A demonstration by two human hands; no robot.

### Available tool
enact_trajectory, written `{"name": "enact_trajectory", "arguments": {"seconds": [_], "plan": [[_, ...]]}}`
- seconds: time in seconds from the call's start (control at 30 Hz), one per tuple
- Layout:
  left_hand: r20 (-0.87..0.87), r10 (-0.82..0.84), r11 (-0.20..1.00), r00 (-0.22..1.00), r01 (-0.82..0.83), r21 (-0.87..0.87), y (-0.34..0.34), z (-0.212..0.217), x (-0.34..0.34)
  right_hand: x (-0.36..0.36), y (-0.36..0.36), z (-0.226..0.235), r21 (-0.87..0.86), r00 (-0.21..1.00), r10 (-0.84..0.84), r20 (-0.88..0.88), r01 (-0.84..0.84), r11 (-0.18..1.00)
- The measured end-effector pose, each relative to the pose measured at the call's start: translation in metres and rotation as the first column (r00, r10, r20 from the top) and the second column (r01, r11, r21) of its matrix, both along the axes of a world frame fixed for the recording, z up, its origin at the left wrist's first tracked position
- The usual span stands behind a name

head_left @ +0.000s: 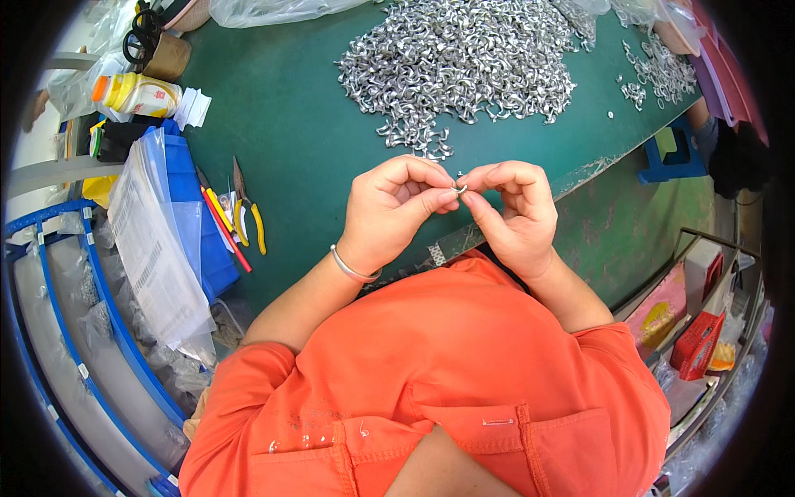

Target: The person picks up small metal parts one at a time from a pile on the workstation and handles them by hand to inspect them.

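1. Head view, grips: the left hand (pixel 399 205) has a narrow grip, thumb and forefinger pinched on a small curved silvery piece (pixel 461 190); the right hand (pixel 517 217) meets it with an equally narrow grip, fingertips at the piece's other side.
2. That piece is above the counter's near edge, just in front of the orange shirt (pixel 431 348).
3. Materials: beyond the hands lies a heap of shiny, hooked metal pieces (pixel 460 62), loosely tangled, trailing a thin tongue toward the left hand. Small pale ring-like parts (pixel 669 74) are scattered near the far right corner.
4. The counter (pixel 281 108) is smooth, matt green, its right edge scuffed pale.
5. Edges and room: a stretch of green surface runs between the heap and the yellow-handled pliers (pixel 250 217) on the left. A blue plastic bin (pixel 189 157) and a limp clear plastic sleeve (pixel 157 248) bound that side; past the right edge, a green floor (pixel 617 240) shows, with a blue stool (pixel 675 153).
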State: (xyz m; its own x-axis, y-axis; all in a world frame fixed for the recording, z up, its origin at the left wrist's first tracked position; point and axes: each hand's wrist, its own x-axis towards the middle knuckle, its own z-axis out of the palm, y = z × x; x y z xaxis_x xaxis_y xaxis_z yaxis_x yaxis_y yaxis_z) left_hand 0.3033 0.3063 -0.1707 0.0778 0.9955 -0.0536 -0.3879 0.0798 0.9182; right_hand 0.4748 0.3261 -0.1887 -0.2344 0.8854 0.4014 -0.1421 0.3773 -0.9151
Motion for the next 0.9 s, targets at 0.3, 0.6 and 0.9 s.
{"name": "enact_trajectory", "arguments": {"seconds": [0.3,0.6,0.9], "plan": [[-0.086,-0.028,0.999,0.996,0.027,-0.018,-0.002,0.001,-0.001,0.002,-0.001,0.001,-0.02,1.0,0.02,0.004,-0.02,1.0],[-0.286,0.122,0.988,0.951,-0.089,0.125,0.004,0.001,-0.003,0.05,0.141,0.054,0.454,0.832,-0.549,-0.085,0.523,0.721],[-0.361,0.192,0.98,0.913,-0.197,0.024,-0.001,0.004,-0.018,0.09,0.224,0.039,0.389,0.715,-0.605,0.351,0.476,0.789]]}}
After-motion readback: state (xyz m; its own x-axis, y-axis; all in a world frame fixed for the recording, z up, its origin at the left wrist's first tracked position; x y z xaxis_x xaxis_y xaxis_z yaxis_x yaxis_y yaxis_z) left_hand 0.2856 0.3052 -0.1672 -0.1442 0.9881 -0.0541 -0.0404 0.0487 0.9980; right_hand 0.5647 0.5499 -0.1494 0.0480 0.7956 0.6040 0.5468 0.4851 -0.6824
